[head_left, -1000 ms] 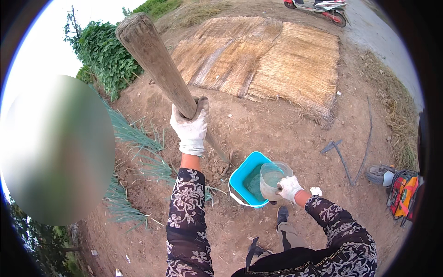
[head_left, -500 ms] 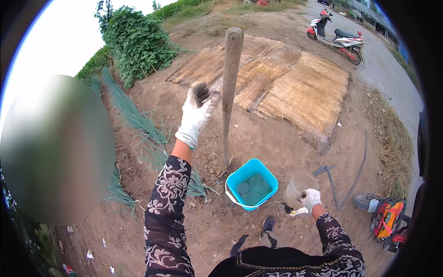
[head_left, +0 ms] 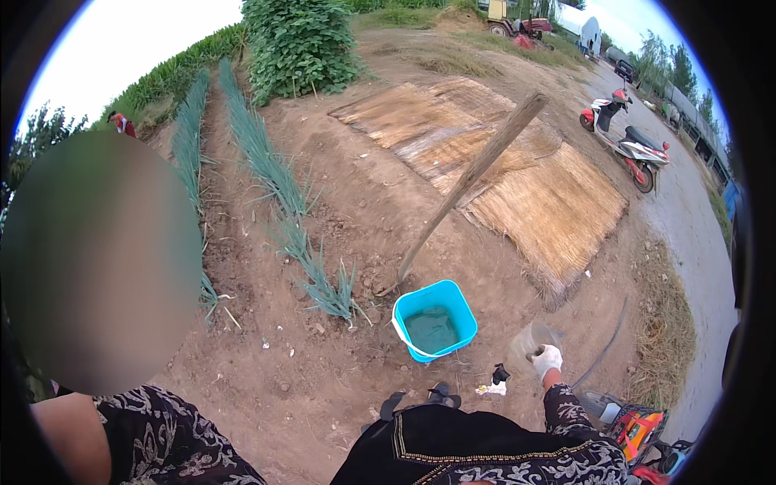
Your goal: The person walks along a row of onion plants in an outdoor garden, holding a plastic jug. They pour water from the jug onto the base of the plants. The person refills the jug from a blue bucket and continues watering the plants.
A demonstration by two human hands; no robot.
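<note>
My right hand (head_left: pixel 548 361), in a white glove, has its fingers closed on the edge of a clear plastic container (head_left: pixel 529 343) held low, to the right of a bucket. The turquoise bucket (head_left: pixel 463 317) stands on the soil before my feet, its white handle lowered to one side and something dark and watery at its bottom. Behind it a long wooden tool handle (head_left: pixel 477 174) rises from the ground, tilted to the right. My left arm is bent at the lower left; its sleeve (head_left: pixel 162 440) and some bare skin show, but the hand does not.
Green onion rows (head_left: pixel 263 158) run up the left. A straw mat (head_left: pixel 558 210) lies beyond the bucket. At right are a scooter (head_left: pixel 626 137), dry grass (head_left: pixel 659 319) and an orange-and-red vehicle (head_left: pixel 638 432). A black-and-white scrap (head_left: pixel 496 381) lies near my feet. A blurred patch hides the left side.
My left hand has withdrawn from beside the wooden handle and out of sight. The handle leans further right in the picture, and the view has shifted. My right hand keeps hold of the container.
</note>
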